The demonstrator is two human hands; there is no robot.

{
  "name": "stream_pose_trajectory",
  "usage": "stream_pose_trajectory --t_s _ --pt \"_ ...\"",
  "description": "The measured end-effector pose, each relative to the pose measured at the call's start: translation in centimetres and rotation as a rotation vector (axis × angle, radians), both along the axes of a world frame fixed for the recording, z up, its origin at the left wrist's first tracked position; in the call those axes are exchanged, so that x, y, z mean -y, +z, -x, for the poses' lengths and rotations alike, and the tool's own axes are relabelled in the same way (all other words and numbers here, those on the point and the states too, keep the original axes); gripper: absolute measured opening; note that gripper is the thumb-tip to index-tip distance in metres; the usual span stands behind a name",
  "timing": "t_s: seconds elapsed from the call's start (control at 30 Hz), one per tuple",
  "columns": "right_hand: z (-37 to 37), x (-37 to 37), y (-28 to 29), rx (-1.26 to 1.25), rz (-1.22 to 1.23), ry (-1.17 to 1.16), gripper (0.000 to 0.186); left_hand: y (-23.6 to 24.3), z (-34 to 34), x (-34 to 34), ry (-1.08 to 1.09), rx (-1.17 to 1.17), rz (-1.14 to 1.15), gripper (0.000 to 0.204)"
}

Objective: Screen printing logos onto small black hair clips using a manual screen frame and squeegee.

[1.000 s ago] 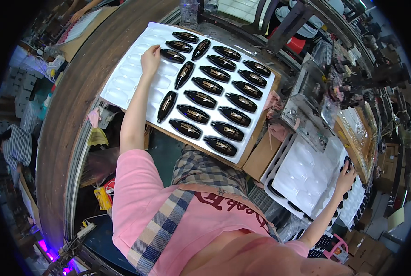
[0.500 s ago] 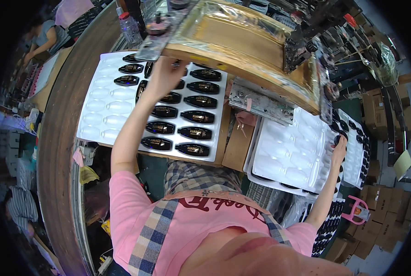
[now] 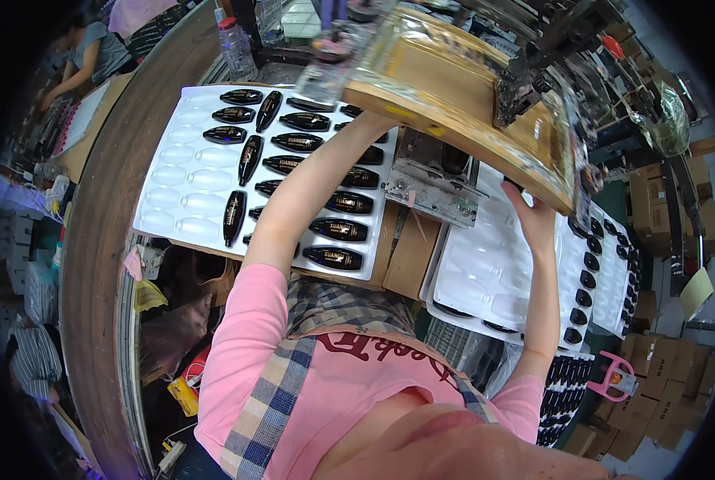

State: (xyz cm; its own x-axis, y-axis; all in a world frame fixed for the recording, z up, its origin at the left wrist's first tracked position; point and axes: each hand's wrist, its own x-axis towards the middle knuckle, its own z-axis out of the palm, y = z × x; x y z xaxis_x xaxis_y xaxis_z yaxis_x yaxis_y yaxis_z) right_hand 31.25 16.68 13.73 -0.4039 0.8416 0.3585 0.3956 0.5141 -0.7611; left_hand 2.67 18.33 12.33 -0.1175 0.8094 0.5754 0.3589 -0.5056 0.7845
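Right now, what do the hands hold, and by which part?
Cannot be told: the left hand is hidden under the wooden machine platform; the right hand touches its underside edge.

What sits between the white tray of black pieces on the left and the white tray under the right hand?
In the head view, a brown cardboard box and a grey metal fixture lie between the left tray and the right tray.

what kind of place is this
Probably a small factory packing line: white moulded trays filled with rows of black oval parts, a wooden machine frame overhead, and stacked cardboard cartons.
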Motion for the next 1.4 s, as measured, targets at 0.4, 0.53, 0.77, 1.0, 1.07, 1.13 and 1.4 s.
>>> stream_pose_trajectory --t_s 0.4,0.53,0.77,1.0,1.07,1.13,1.4 --pt "7.3 0.6 0.2 0.239 0.110 0.093 0.048 -1.0 14.4 8.5 0.185 0.409 0.257 0.024" --pt "6.5 1.4 -0.3 0.315 -0.054 0.148 0.043 -5.1 21.5 15.2 0.434 0.386 0.308 0.026" --pt "-6.9 -3.4 -2.5 0.464 -0.321 -0.275 0.036 -11.4 27.1 21.9 0.830 0.342 0.454 0.030" --pt "-22.7 -10.9 -5.9 1.082 -0.283 -0.570 0.054 -14.4 29.4 19.4 0.889 0.276 0.541 0.031" --pt "-21.7 -10.3 -5.4 1.040 -0.079 -0.618 0.059 -14.7 29.7 19.3 0.928 0.166 0.633 0.034" --pt "-20.9 -9.8 -5.1 1.020 -0.231 -0.594 0.067 -14.9 30.6 19.1 0.934 0.061 0.733 0.039" --pt "-23.3 -8.2 -5.6 0.748 -0.144 -0.719 0.045 -13.1 29.0 17.8 1.154 -0.590 0.877 0.046"
